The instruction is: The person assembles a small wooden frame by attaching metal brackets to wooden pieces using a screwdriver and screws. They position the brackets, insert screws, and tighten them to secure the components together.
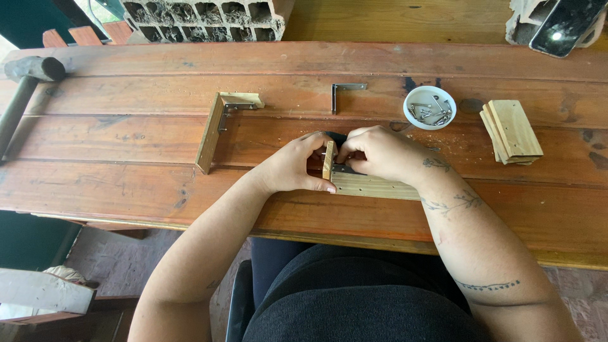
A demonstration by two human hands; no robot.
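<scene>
Two wood strips between both hands.

hands 2 | brackets 3 | bowl 1 | bricks 2

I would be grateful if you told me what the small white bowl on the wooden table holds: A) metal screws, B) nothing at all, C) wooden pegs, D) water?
A: the small white bowl, standing on the wooden table between the loose metal bracket and the stack of wood pieces, holds a heap of grey metal screws.
</scene>
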